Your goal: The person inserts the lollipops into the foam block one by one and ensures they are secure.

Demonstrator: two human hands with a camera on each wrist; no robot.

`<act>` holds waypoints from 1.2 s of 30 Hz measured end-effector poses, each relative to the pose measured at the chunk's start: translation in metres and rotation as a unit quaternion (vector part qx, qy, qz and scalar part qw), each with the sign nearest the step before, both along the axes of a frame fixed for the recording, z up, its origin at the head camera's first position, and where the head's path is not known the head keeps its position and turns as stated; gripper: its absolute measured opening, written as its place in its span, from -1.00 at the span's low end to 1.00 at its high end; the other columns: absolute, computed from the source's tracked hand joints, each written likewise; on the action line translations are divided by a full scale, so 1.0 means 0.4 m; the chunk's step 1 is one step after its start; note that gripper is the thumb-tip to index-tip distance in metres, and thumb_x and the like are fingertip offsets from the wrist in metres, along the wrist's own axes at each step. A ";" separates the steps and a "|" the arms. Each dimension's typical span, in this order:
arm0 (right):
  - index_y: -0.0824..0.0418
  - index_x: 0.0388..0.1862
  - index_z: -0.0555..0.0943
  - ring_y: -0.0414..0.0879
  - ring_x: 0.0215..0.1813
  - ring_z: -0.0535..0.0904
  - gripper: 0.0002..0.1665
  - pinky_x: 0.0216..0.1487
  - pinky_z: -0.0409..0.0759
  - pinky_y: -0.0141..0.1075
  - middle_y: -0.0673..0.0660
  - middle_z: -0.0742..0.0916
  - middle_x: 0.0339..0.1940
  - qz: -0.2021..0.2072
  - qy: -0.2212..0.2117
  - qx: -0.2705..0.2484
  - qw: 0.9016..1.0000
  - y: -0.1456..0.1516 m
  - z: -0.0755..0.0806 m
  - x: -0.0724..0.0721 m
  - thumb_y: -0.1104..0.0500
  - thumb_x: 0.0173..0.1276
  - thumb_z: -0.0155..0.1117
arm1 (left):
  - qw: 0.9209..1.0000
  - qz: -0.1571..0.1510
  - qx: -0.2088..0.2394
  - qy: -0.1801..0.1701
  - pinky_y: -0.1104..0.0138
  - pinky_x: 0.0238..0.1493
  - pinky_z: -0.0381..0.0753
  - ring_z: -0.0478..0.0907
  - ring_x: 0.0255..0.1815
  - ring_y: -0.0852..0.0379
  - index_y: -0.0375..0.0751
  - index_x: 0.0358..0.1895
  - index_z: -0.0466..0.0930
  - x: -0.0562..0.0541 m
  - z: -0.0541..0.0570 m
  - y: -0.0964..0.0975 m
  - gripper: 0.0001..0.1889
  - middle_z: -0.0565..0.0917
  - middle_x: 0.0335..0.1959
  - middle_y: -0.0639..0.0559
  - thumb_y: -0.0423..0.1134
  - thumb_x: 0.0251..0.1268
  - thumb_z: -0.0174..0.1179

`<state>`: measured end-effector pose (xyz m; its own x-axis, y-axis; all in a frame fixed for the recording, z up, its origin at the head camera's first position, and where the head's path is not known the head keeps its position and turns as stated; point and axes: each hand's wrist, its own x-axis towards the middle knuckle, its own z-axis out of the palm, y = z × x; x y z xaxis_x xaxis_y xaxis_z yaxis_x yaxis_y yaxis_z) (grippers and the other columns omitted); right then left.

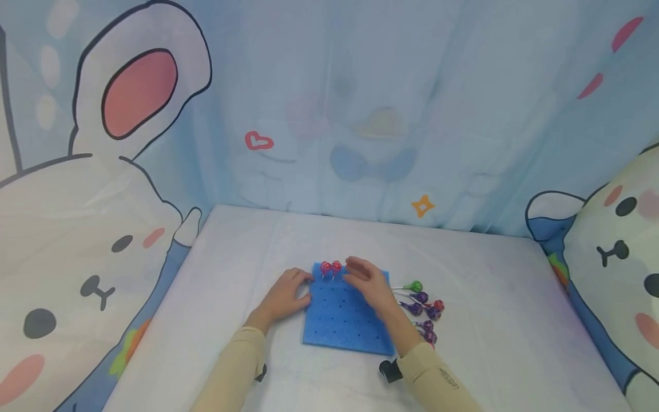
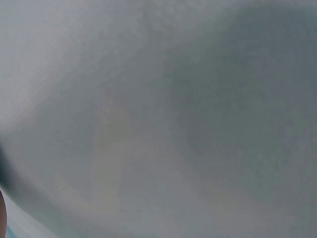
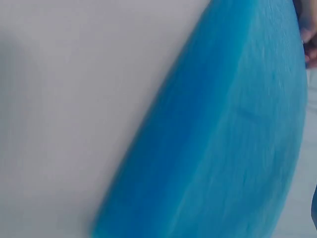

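A square blue foam board (image 1: pixel 334 320) with rows of small holes lies flat. Two red-wrapped lollipops (image 1: pixel 337 267) stand close together at its far left edge, white sticks down. My left hand (image 1: pixel 282 294) rests at the board's left edge, thumb and fingers spread apart. Over the far right part is my right hand (image 1: pixel 372 286), fingers bent and fingertips right beside the lollipops. I cannot tell whether a stick sits between them. In the right wrist view, the foam board (image 3: pixel 237 124) fills the middle and fingers (image 3: pixel 308 32) show at the corner.
Several loose lollipops with purple wrappers (image 1: pixel 413 309), plus a green lollipop (image 1: pixel 416 285) and a red lollipop (image 1: pixel 439 305), lie right of the board. A white cloth (image 1: pixel 494 332) covers the table. Behind it hangs a blue printed curtain (image 1: pixel 309 68).
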<state>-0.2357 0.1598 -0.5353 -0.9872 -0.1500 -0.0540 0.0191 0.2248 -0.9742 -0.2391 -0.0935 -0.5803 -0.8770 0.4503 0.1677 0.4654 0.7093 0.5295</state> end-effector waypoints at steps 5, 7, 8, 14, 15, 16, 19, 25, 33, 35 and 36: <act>0.18 0.35 0.42 0.00 0.33 0.47 -0.44 0.28 0.46 -0.17 0.15 0.57 0.30 -0.043 0.019 0.048 0.998 0.072 0.030 0.014 0.10 0.42 0.25 | 1.000 0.002 -0.003 -0.001 0.21 0.33 0.37 0.41 0.22 0.12 -0.03 0.15 0.50 -0.002 -0.003 0.000 -0.59 0.54 0.07 0.12 -0.07 0.23 0.19; 0.18 0.32 0.44 0.01 0.30 0.50 -0.47 0.29 0.47 -0.16 0.16 0.59 0.27 -0.068 0.024 0.067 0.995 0.104 0.039 0.019 0.05 0.44 0.23 | 1.000 0.003 -0.002 -0.003 0.21 0.33 0.37 0.41 0.22 0.12 -0.03 0.15 0.50 -0.003 -0.004 0.000 -0.59 0.54 0.07 0.12 -0.07 0.23 0.20; 0.19 0.29 0.46 0.02 0.28 0.51 -0.49 0.28 0.47 -0.13 0.17 0.61 0.24 -0.081 0.029 0.078 0.993 0.120 0.041 0.021 0.04 0.44 0.22 | 1.000 0.003 -0.002 -0.004 0.21 0.33 0.37 0.41 0.22 0.12 -0.03 0.15 0.50 -0.003 -0.004 0.000 -0.59 0.54 0.07 0.12 -0.07 0.23 0.19; 0.22 0.20 0.52 0.05 0.13 0.59 -0.58 -0.08 0.62 0.01 0.17 0.69 0.09 -0.144 0.090 0.198 0.965 0.204 0.020 0.026 0.06 0.47 0.17 | 1.000 0.004 -0.002 -0.003 0.20 0.32 0.38 0.41 0.22 0.12 -0.03 0.15 0.50 -0.004 -0.002 -0.003 -0.59 0.54 0.07 0.11 -0.07 0.23 0.19; 0.22 0.20 0.52 0.05 0.12 0.60 -0.59 -0.18 0.63 -0.01 0.16 0.70 0.08 -0.152 0.095 0.223 0.958 0.215 0.014 0.026 0.06 0.47 0.16 | 1.000 0.004 -0.002 -0.004 0.19 0.32 0.38 0.41 0.22 0.11 -0.04 0.15 0.50 -0.004 -0.001 -0.003 -0.59 0.54 0.07 0.11 -0.07 0.23 0.19; 0.21 0.19 0.52 0.04 0.10 0.60 -0.59 -0.24 0.63 -0.02 0.15 0.71 0.06 -0.160 0.098 0.246 0.951 0.226 0.008 0.026 0.05 0.47 0.16 | 1.000 0.004 -0.003 -0.004 0.19 0.32 0.38 0.41 0.22 0.11 -0.04 0.15 0.50 -0.004 -0.001 -0.002 -0.59 0.54 0.08 0.11 -0.07 0.24 0.18; 0.26 0.21 0.50 0.13 0.13 0.56 -0.59 -0.07 0.61 0.02 0.22 0.67 0.09 -0.165 0.073 0.281 0.943 0.257 -0.006 0.024 0.10 0.48 0.12 | 1.000 0.002 -0.001 -0.008 0.18 0.32 0.37 0.41 0.22 0.10 -0.05 0.16 0.50 -0.002 0.003 -0.001 -0.58 0.54 0.08 0.09 -0.08 0.24 0.18; 0.33 0.32 0.39 0.28 0.31 0.40 -0.47 0.30 0.38 0.13 0.38 0.52 0.27 -0.160 -0.032 0.296 0.941 0.295 -0.022 0.020 0.16 0.42 0.10 | 1.000 -0.002 0.002 -0.010 0.17 0.32 0.37 0.41 0.22 0.07 -0.07 0.16 0.50 0.004 0.011 0.003 -0.58 0.54 0.08 0.07 -0.10 0.23 0.20; 0.38 0.31 0.38 0.31 0.29 0.39 -0.46 0.30 0.39 0.13 0.43 0.51 0.25 -0.156 -0.052 0.300 0.940 0.307 -0.026 0.024 0.18 0.42 0.10 | 1.000 -0.004 0.009 -0.009 0.16 0.32 0.37 0.41 0.23 0.05 -0.07 0.15 0.50 0.005 0.018 0.000 -0.59 0.54 0.08 0.05 -0.11 0.23 0.21; 0.40 0.30 0.38 0.31 0.27 0.41 -0.47 0.29 0.39 0.13 0.43 0.52 0.22 -0.152 -0.053 0.303 0.939 0.308 -0.027 0.024 0.18 0.41 0.10 | 1.000 -0.005 0.007 -0.011 0.16 0.33 0.36 0.40 0.23 0.05 -0.08 0.15 0.50 0.004 0.019 0.000 -0.59 0.54 0.09 0.05 -0.11 0.24 0.20; 0.40 0.29 0.39 0.30 0.26 0.42 -0.47 0.29 0.40 0.13 0.44 0.53 0.21 -0.150 -0.054 0.304 0.939 0.309 -0.028 0.024 0.18 0.41 0.11 | 1.000 -0.005 0.008 -0.012 0.16 0.34 0.36 0.40 0.24 0.05 -0.08 0.16 0.50 0.004 0.019 0.000 -0.59 0.54 0.09 0.05 -0.11 0.24 0.20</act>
